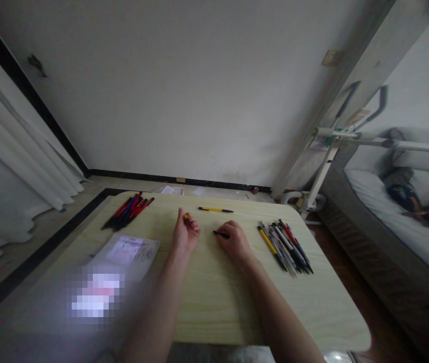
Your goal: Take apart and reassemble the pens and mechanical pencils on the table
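Observation:
My left hand is turned palm up above the table, fingers curled round a small yellow piece, perhaps part of a pen; most of it is hidden. To its right, my right hand is closed, palm down, on a black pen part whose dark end sticks out to the left. Just beyond both hands a yellow pen with black ends lies crosswise. Right of my right hand is a pile of mixed pens: yellow, clear, white, red and black.
At the table's far left lies a bunch of red, black and blue pens. Nearer sits a clear plastic bag with printing, beside a blurred bright patch. The pale wooden table faces a wall; white exercise equipment and a sofa stand right.

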`<state>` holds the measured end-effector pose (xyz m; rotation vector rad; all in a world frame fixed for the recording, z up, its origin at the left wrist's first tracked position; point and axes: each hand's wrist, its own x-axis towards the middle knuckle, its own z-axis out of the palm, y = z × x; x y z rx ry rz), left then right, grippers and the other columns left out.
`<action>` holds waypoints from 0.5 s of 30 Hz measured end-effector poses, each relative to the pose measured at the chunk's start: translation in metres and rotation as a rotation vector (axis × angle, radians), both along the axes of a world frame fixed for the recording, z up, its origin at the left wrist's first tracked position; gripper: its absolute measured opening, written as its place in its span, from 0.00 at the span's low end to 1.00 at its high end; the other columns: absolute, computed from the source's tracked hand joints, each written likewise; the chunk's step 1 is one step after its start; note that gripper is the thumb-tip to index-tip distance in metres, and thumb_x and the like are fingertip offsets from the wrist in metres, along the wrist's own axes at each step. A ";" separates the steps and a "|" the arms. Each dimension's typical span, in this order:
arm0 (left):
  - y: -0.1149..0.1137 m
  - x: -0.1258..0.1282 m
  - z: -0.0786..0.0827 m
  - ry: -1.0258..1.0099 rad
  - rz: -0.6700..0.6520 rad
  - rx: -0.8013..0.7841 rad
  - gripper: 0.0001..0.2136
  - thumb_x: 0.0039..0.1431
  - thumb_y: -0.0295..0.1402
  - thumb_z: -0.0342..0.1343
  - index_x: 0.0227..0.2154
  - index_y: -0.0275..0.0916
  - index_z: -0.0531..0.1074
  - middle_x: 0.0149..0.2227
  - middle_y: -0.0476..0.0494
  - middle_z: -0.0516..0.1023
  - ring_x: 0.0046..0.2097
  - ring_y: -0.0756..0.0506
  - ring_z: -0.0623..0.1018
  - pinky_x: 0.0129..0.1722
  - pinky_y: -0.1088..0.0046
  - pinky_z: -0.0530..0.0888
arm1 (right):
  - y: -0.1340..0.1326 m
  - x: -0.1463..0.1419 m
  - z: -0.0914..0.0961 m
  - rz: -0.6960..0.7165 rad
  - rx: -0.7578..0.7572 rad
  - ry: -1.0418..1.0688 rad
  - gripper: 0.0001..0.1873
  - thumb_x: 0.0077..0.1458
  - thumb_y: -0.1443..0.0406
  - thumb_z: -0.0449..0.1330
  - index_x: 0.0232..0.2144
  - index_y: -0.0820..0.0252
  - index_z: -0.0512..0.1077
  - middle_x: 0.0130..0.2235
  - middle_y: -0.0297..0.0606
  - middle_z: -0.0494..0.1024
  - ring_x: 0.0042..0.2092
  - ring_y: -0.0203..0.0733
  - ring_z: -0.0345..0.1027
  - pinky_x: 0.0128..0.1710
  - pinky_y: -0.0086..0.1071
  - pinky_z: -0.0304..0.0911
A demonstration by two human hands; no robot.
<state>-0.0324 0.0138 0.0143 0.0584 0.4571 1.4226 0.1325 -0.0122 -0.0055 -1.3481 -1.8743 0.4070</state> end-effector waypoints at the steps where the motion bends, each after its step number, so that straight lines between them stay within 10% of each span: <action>1: 0.000 0.000 0.000 0.001 0.000 0.001 0.12 0.50 0.40 0.55 0.21 0.35 0.65 0.14 0.56 0.63 0.15 0.57 0.64 0.13 0.83 0.60 | 0.000 0.000 0.000 0.000 0.001 -0.001 0.06 0.44 0.69 0.57 0.28 0.59 0.72 0.31 0.37 0.69 0.35 0.39 0.63 0.37 0.31 0.59; 15: 0.000 0.004 -0.001 0.098 0.000 -0.011 0.12 0.48 0.41 0.56 0.21 0.36 0.64 0.15 0.56 0.65 0.15 0.57 0.64 0.13 0.82 0.58 | 0.001 0.000 -0.002 -0.004 0.009 0.030 0.06 0.44 0.69 0.57 0.28 0.58 0.72 0.31 0.37 0.69 0.36 0.40 0.63 0.37 0.32 0.59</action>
